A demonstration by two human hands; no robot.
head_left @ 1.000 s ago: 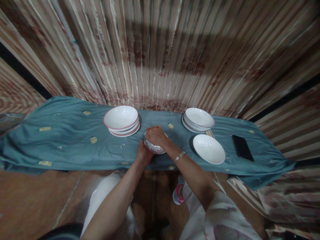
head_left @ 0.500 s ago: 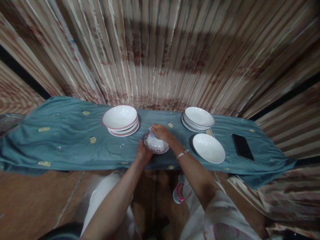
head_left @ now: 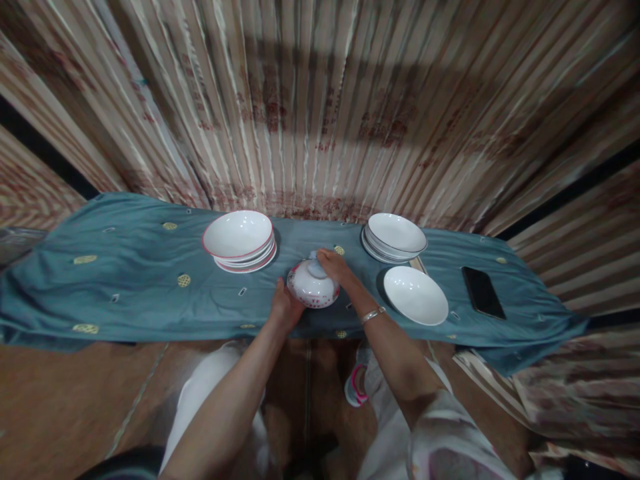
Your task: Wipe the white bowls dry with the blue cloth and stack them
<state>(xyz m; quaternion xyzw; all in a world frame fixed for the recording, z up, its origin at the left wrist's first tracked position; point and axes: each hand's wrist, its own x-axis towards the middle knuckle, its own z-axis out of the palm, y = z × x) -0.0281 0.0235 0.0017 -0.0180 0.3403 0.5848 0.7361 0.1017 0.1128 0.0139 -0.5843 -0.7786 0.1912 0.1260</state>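
A white bowl (head_left: 314, 293) with red printed marks is held just above the blue-green tablecloth (head_left: 210, 307), its outside facing me. My left hand (head_left: 286, 304) grips its left edge, the thumb up along the side and the other fingers hidden underneath. Against the top of the bowl, my right hand (head_left: 333, 264) is closed on a pale blue-grey cloth (head_left: 315, 268), which lies between fingers and bowl. A silver bracelet (head_left: 373, 314) circles the right wrist.
To the left stands a stack of red-rimmed dishes (head_left: 239, 235). A dark-rimmed stack (head_left: 398, 233) is at the back right, with a single white dish (head_left: 416, 296) in front. Farther right lies a black phone (head_left: 483, 293). Pleated curtains (head_left: 310, 120) hang behind.
My right hand has slid the cloth to the right over the bowl's surface. My left hand still holds the bowl in nearly the same place.
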